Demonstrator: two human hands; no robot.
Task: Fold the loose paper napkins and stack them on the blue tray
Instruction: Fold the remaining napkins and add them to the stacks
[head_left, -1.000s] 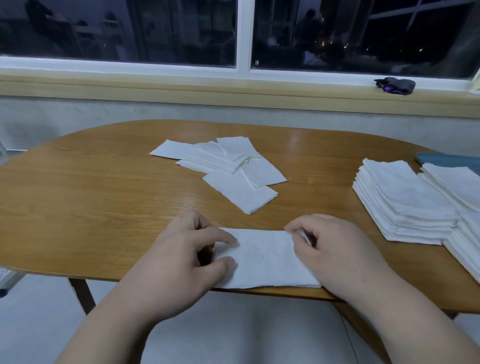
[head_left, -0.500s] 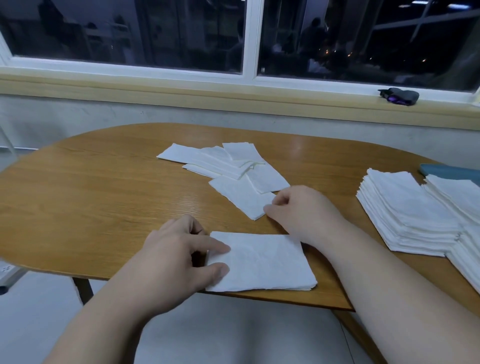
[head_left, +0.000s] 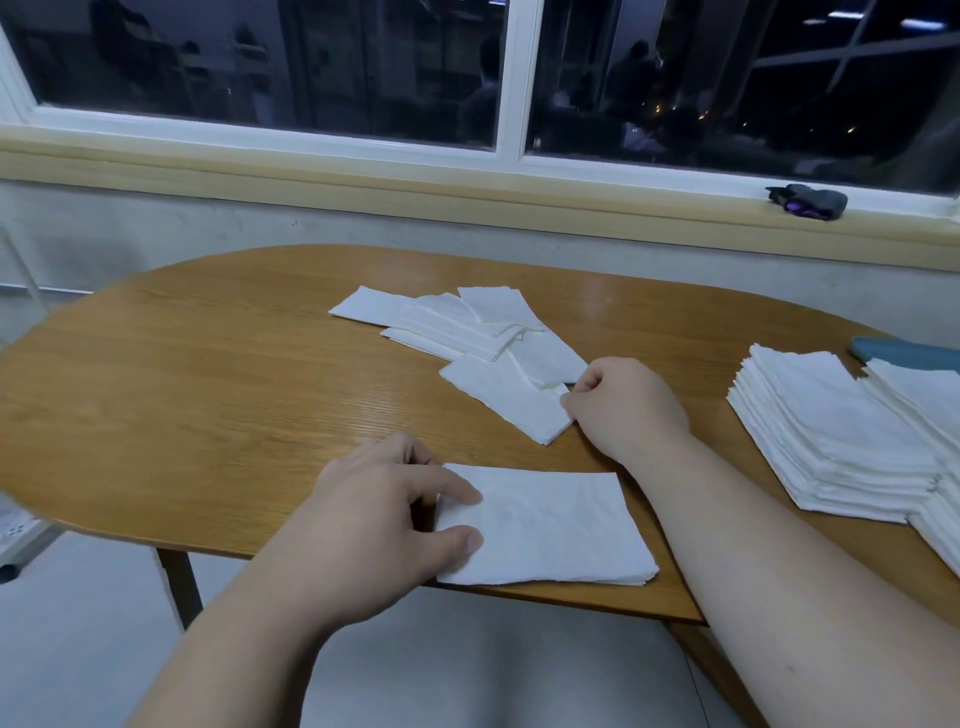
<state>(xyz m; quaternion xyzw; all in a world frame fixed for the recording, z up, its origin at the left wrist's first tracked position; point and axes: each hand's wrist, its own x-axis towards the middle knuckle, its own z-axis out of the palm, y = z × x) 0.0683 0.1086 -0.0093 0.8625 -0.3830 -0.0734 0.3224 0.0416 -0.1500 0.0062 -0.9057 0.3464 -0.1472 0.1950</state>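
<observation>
Wooden desk (head_left: 208, 389): your right hand (head_left: 623, 405) has left the folded napkin (head_left: 550, 530), and its grip now pinches a corner of the nearest loose napkin (head_left: 498, 395). Your left hand (head_left: 374, 519) still pinches the folded one at the near edge, not yet on the blue tray (head_left: 904, 351).

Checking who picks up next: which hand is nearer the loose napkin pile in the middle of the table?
Right. The right hand pinches the near edge of the loose napkin pile; the left hand sits closer to the person, holding the folded napkin.
</observation>
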